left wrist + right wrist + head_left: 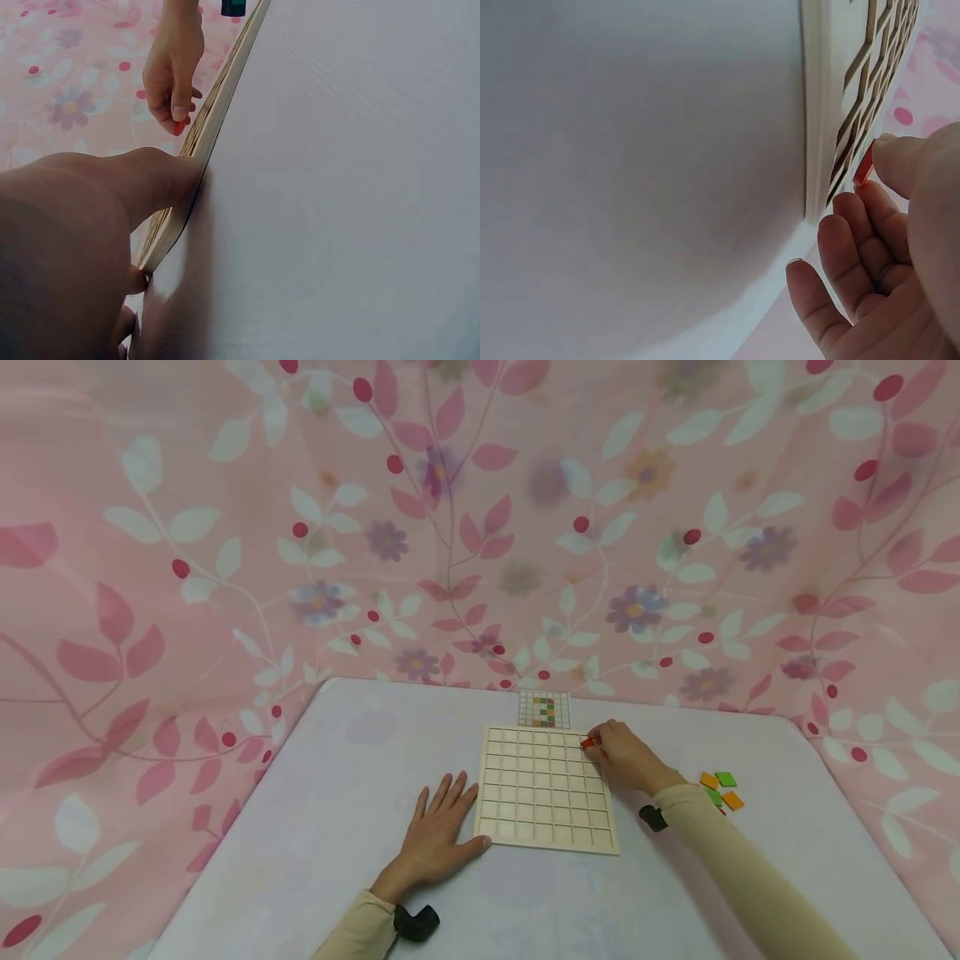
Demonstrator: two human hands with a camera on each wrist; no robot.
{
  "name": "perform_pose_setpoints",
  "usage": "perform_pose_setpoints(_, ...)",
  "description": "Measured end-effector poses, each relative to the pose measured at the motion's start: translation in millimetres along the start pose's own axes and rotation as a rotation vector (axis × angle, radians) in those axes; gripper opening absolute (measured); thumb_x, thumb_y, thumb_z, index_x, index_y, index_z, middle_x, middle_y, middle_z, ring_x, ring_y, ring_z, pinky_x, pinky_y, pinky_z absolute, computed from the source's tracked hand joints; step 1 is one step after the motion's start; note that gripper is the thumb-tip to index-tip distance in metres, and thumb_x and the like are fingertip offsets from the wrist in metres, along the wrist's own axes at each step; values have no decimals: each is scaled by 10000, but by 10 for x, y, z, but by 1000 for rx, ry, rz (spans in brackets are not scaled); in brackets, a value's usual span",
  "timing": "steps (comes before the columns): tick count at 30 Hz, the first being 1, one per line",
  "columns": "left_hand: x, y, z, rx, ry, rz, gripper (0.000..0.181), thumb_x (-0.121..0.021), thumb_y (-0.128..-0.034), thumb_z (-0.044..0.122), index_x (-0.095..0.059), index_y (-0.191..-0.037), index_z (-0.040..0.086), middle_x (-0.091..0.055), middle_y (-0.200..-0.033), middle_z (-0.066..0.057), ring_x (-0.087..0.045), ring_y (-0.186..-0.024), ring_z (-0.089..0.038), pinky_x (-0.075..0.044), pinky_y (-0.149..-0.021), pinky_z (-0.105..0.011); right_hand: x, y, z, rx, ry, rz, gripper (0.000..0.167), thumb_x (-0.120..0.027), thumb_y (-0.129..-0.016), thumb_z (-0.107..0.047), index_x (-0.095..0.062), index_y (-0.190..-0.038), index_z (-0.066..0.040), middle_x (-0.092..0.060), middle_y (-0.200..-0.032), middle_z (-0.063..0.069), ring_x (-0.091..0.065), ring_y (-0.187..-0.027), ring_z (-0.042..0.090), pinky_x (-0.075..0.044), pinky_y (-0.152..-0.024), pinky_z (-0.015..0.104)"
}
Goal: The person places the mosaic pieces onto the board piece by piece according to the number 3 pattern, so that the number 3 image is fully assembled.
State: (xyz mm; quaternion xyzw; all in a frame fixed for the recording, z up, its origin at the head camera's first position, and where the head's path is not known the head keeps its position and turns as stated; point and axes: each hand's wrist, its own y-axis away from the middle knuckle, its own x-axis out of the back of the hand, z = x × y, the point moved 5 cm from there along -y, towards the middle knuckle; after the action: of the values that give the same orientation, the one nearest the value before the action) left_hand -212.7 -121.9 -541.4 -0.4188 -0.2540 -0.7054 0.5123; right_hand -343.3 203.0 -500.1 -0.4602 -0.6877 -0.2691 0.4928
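A pale wooden grid board point(546, 789) lies on the table, its squares bare of tiles as far as I can see. Spread flat, my left hand point(437, 843) rests on the table at the board's lower left corner, the thumb touching the board's edge. Over the far right corner, my right hand point(622, 756) pinches a small red tile point(588, 743) between thumb and fingers. In the right wrist view, the red tile point(865, 163) is held on edge near the grid. The left wrist view shows the left thumb point(169, 180) against the board's rim.
Behind the board lies a printed pattern card point(544, 709) with a coloured figure in a grid. To the right, several loose tiles are scattered, among them an orange tile point(732, 800) and a green tile point(725, 779). A floral curtain point(480, 527) hangs behind the white table point(360, 760).
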Motion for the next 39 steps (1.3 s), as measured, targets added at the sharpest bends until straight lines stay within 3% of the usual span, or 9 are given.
perform_pose_setpoints(15, 24, 7, 25, 12, -4, -7, 830, -629, -987, 533, -374, -1658, 117, -223, -1772, -117, -106, -1666, -362, -24, -1300, -665, -116, -187, -214, 67, 68, -11, 321, -686, -1049, -226, -633, -1244, 24, -637, -1119, 133, -580, -1024, 269, -551, -913, 456)
perform_pose_setpoints(25, 3, 8, 17, 10, -3, -7, 832, -624, -985, 548, -382, -1654, 118, -231, -1770, -118, -114, -1663, -367, -32, -1299, -671, -179, -222, -351, 156, 70, 15, 267, -701, -1033, -172, -661, -1229, 5, -645, -1107, 141, -600, -1035, 284, -571, -912, 467)
perform_pose_setpoints(32, -12, 12, 0, 8, -10, -7, 840, -618, -986, 565, -376, -1658, 124, -229, -1771, -114, -117, -1664, -365, -41, -1296, -672, -197, -224, -376, 182, -2, -17, 190, -684, -1029, -106, -707, -1216, -80, -652, -1042, 64, -593, -958, 200, -563, -862, 425)
perform_pose_setpoints(39, -13, 6, -3, 1, -2, -2, 842, -613, -987, 570, -377, -1657, 118, -231, -1770, -116, -115, -1663, -367, -36, -1296, -673, -170, -229, -353, 151, -99, -39, 271, -688, -1030, -126, -693, -1297, -85, -677, -1018, 34, -593, -904, 156, -547, -833, 388)
